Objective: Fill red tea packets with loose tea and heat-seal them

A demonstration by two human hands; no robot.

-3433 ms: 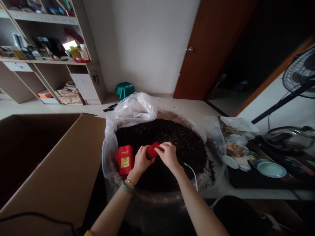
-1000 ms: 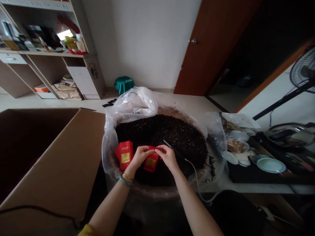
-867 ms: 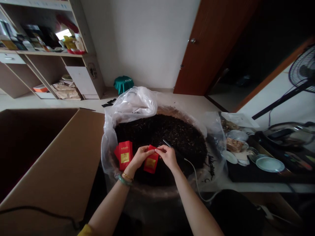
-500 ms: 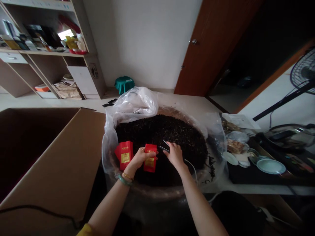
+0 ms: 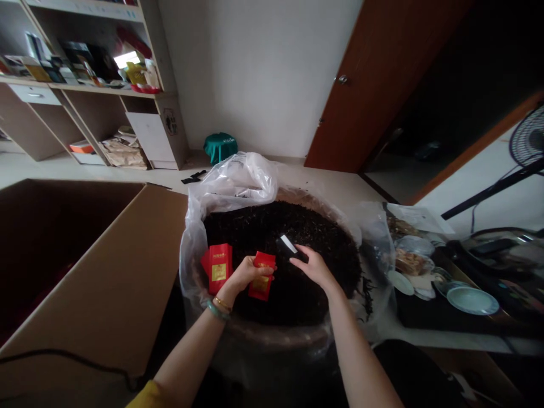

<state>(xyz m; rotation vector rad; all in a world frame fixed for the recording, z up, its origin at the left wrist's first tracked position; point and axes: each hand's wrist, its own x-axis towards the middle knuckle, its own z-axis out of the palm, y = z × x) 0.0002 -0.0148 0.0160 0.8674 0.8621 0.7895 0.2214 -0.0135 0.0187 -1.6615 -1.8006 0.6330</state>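
Observation:
My left hand [image 5: 245, 273] grips a small red packet [image 5: 262, 276] with a gold label, held upright over a big tub of dark loose tea [image 5: 297, 238] lined with a clear plastic bag [image 5: 232, 181]. My right hand [image 5: 313, 265] is just right of it, fingers closed on a small black tool with a pale tip [image 5: 288, 247]. Further red packets [image 5: 218, 268] stand in the tea at the tub's left edge, beside my left hand.
A large open cardboard box [image 5: 97, 283] fills the left. At the right a low table holds small dishes [image 5: 471, 299] and a kettle [image 5: 497, 249]. Shelves [image 5: 85, 90], a brown door [image 5: 374, 85] and a fan [image 5: 527, 141] stand behind.
Both hands were at the packet's top; now my right hand has let go of it and moved right and up with the black tool. My left hand keeps the packet.

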